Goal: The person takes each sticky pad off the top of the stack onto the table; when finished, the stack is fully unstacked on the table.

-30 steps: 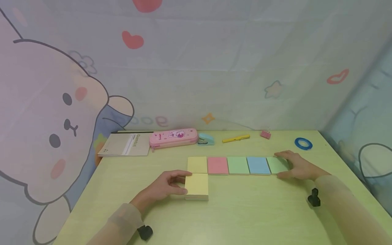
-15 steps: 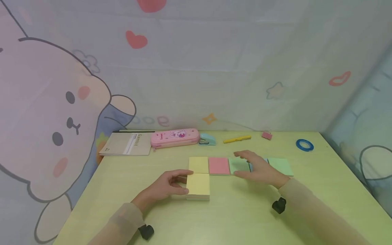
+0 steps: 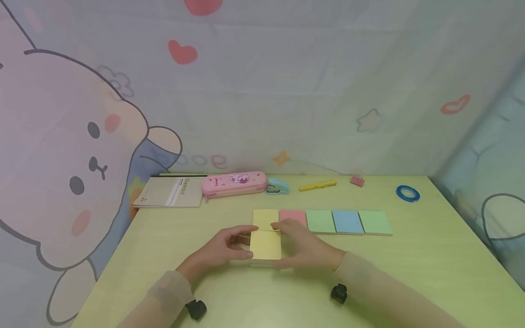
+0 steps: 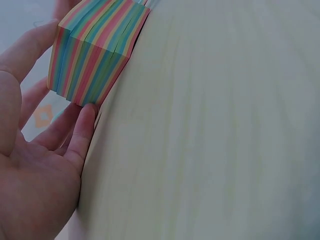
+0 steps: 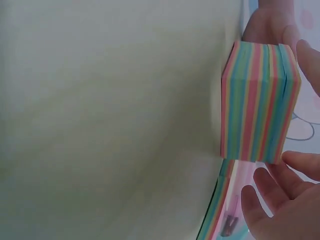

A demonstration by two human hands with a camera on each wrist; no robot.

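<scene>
A thick stack of sticky note pads [image 3: 265, 246], yellow on top with striped coloured sides, stands in front of a row of pads. My left hand [image 3: 225, 247] holds its left side, thumb near the front corner and index finger at the back. On the right, my right hand [image 3: 307, 248] surrounds the stack with spread fingers; in the right wrist view its fingertips [image 5: 287, 159] lie at the stack's edge, and firm contact is unclear. The row has a yellow pad [image 3: 264, 219], a partly hidden pink pad [image 3: 296, 216], a green pad [image 3: 321, 222], a blue pad [image 3: 347, 222] and another green pad [image 3: 375, 222].
Along the table's back lie a notebook [image 3: 166, 192], pink pencil case [image 3: 234, 184], light blue stapler [image 3: 277, 186], yellow pen [image 3: 317, 186], pink binder clip [image 3: 357, 181] and blue tape roll [image 3: 408, 193]. A printed cloth [image 3: 307, 91] hangs behind.
My right hand has moved left from the rightmost green pad, across the row, to the right side of the stack. The left hand has stayed at the stack.
</scene>
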